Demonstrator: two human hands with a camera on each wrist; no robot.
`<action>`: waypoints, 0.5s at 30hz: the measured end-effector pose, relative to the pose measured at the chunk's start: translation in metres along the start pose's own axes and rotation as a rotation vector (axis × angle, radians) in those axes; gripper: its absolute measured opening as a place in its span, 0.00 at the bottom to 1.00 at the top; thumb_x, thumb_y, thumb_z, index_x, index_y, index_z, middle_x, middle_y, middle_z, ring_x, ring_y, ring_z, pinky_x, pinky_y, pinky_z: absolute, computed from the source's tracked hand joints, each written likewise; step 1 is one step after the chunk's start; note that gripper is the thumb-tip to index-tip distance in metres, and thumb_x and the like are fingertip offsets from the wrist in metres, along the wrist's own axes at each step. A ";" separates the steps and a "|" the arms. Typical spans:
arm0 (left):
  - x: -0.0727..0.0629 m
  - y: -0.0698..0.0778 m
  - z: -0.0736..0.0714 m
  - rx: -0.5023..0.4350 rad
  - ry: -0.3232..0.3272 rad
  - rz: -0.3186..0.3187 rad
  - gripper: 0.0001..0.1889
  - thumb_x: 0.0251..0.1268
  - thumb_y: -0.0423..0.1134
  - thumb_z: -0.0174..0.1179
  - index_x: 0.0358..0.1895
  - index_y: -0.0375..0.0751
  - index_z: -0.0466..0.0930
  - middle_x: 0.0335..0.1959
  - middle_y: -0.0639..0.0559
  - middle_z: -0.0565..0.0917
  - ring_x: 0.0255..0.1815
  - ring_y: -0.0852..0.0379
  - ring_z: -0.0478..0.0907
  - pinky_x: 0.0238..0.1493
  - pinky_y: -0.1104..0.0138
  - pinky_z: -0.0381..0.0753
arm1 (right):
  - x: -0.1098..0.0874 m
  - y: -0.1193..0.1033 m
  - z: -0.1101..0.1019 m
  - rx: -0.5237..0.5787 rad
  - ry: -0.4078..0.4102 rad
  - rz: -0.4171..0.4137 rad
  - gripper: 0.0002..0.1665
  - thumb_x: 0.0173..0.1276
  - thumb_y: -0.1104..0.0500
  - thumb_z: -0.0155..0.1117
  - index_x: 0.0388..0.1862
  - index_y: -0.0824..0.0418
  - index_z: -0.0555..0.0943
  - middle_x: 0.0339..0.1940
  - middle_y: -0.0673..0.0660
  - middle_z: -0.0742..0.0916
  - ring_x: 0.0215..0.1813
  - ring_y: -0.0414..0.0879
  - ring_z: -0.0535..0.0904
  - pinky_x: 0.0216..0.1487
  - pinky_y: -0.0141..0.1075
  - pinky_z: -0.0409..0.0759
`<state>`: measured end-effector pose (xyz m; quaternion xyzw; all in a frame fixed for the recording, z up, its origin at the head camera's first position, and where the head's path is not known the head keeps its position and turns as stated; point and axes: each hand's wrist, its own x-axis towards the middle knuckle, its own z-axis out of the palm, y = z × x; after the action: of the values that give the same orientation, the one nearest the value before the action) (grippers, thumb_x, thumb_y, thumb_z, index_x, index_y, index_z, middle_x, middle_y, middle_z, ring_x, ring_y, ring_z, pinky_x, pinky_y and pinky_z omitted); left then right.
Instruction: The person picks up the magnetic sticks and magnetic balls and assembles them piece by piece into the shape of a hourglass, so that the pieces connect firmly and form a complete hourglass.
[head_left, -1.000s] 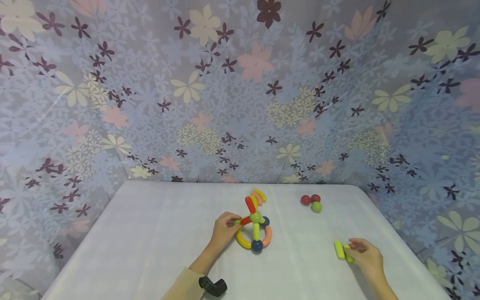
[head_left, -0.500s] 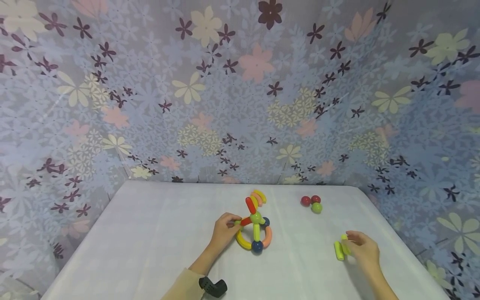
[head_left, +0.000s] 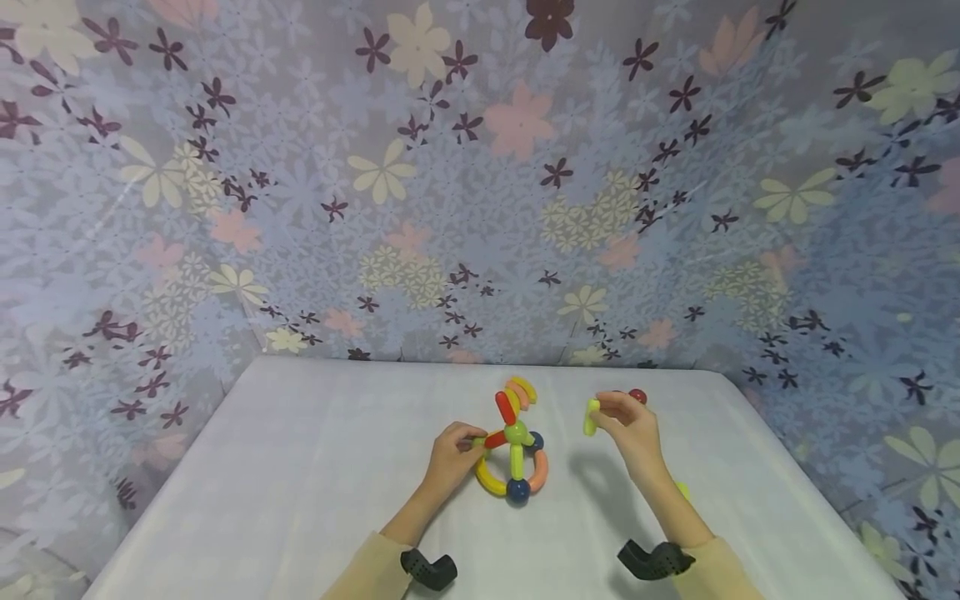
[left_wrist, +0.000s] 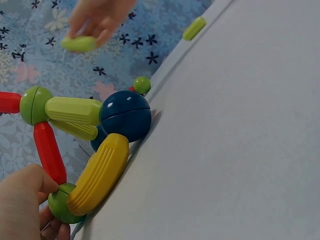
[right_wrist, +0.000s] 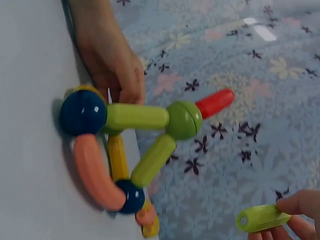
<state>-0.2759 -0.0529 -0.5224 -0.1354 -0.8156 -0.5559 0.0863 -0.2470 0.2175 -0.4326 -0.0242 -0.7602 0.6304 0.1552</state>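
A magnetic rod-and-ball build stands on the table: a ring of curved yellow (head_left: 490,481) and pink rods (head_left: 539,472) with blue balls (head_left: 517,491), and straight rods rising to an upper green ball (head_left: 516,432). A red rod (head_left: 505,407) sticks up from that ball. My left hand (head_left: 450,457) pinches the lower green ball (left_wrist: 61,206) at the ring's left, where a red and a yellow rod meet. My right hand (head_left: 632,427) holds a light-green rod (right_wrist: 262,218) between thumb and fingers, raised over the table right of the build. A metal tip shows on its end.
Another light-green rod (left_wrist: 194,28) lies on the right of the table, mostly behind my right forearm in the head view. Behind my right hand are red balls (head_left: 637,396) and a loose green ball (left_wrist: 142,85). Curved rods (head_left: 529,388) lie behind the build.
My right hand has picked up one of the two light-green rods at the right and carried it left and up, close to the build. The left hand keeps its hold on the ball.
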 end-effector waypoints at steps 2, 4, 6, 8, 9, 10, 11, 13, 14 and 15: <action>0.001 0.000 0.000 -0.002 0.001 -0.002 0.10 0.56 0.33 0.64 0.42 0.41 0.84 0.42 0.48 0.82 0.47 0.52 0.80 0.49 0.66 0.82 | 0.004 -0.005 0.014 -0.007 -0.026 -0.027 0.19 0.59 0.68 0.67 0.50 0.70 0.78 0.32 0.35 0.83 0.38 0.31 0.79 0.42 0.23 0.79; 0.002 0.000 -0.001 -0.004 0.000 -0.001 0.10 0.55 0.33 0.64 0.42 0.41 0.84 0.42 0.48 0.82 0.47 0.52 0.80 0.49 0.67 0.82 | 0.008 -0.009 0.026 -0.017 -0.053 -0.037 0.19 0.59 0.68 0.67 0.50 0.68 0.79 0.34 0.36 0.83 0.40 0.32 0.79 0.43 0.24 0.78; 0.003 -0.001 -0.001 -0.005 -0.004 -0.007 0.10 0.55 0.32 0.64 0.42 0.42 0.84 0.42 0.48 0.82 0.47 0.52 0.80 0.48 0.69 0.81 | 0.010 -0.012 0.036 -0.042 -0.077 -0.028 0.19 0.60 0.66 0.66 0.52 0.66 0.79 0.35 0.36 0.83 0.41 0.32 0.78 0.44 0.25 0.77; 0.004 -0.002 -0.001 -0.003 -0.008 -0.009 0.10 0.55 0.32 0.63 0.42 0.42 0.84 0.42 0.48 0.82 0.47 0.53 0.80 0.48 0.71 0.81 | 0.011 -0.014 0.045 -0.028 -0.102 -0.036 0.19 0.60 0.66 0.66 0.52 0.65 0.80 0.36 0.37 0.83 0.42 0.33 0.79 0.45 0.26 0.78; 0.004 -0.002 -0.001 -0.003 -0.010 -0.008 0.10 0.55 0.32 0.63 0.42 0.42 0.84 0.42 0.48 0.82 0.47 0.53 0.80 0.47 0.72 0.81 | 0.012 -0.014 0.049 -0.020 -0.113 -0.037 0.19 0.60 0.66 0.66 0.52 0.65 0.80 0.37 0.37 0.83 0.42 0.33 0.79 0.45 0.26 0.78; 0.004 -0.003 -0.002 -0.006 -0.013 -0.010 0.10 0.55 0.32 0.63 0.42 0.42 0.84 0.42 0.48 0.82 0.47 0.53 0.80 0.47 0.72 0.80 | 0.012 -0.015 0.053 -0.012 -0.124 -0.040 0.19 0.60 0.66 0.66 0.52 0.65 0.80 0.37 0.38 0.83 0.43 0.33 0.79 0.45 0.26 0.78; 0.004 -0.003 -0.002 -0.008 -0.014 -0.008 0.10 0.55 0.32 0.63 0.42 0.41 0.84 0.42 0.48 0.82 0.47 0.53 0.80 0.47 0.72 0.80 | 0.013 -0.015 0.057 0.000 -0.134 -0.045 0.19 0.60 0.66 0.66 0.52 0.65 0.80 0.38 0.39 0.83 0.43 0.34 0.79 0.45 0.26 0.78; 0.005 -0.003 -0.003 -0.013 -0.016 -0.001 0.10 0.55 0.32 0.63 0.42 0.41 0.84 0.42 0.47 0.82 0.47 0.53 0.80 0.47 0.72 0.80 | 0.013 -0.016 0.063 0.028 -0.153 -0.057 0.19 0.59 0.67 0.66 0.51 0.65 0.80 0.40 0.44 0.84 0.43 0.35 0.79 0.46 0.26 0.79; 0.005 -0.003 -0.003 -0.015 -0.018 -0.002 0.10 0.55 0.32 0.63 0.42 0.40 0.84 0.42 0.47 0.82 0.46 0.53 0.80 0.47 0.72 0.80 | 0.013 -0.016 0.066 0.041 -0.163 -0.064 0.19 0.59 0.68 0.66 0.51 0.66 0.80 0.41 0.47 0.84 0.43 0.35 0.80 0.46 0.26 0.80; 0.005 -0.003 -0.003 -0.016 -0.018 -0.001 0.10 0.55 0.32 0.63 0.42 0.40 0.84 0.42 0.47 0.82 0.46 0.52 0.79 0.47 0.71 0.80 | 0.013 -0.016 0.069 0.049 -0.174 -0.076 0.18 0.59 0.69 0.65 0.50 0.67 0.80 0.43 0.50 0.85 0.43 0.35 0.80 0.46 0.26 0.80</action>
<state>-0.2817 -0.0564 -0.5221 -0.1407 -0.8120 -0.5610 0.0777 -0.2752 0.1518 -0.4253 0.0631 -0.7556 0.6421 0.1130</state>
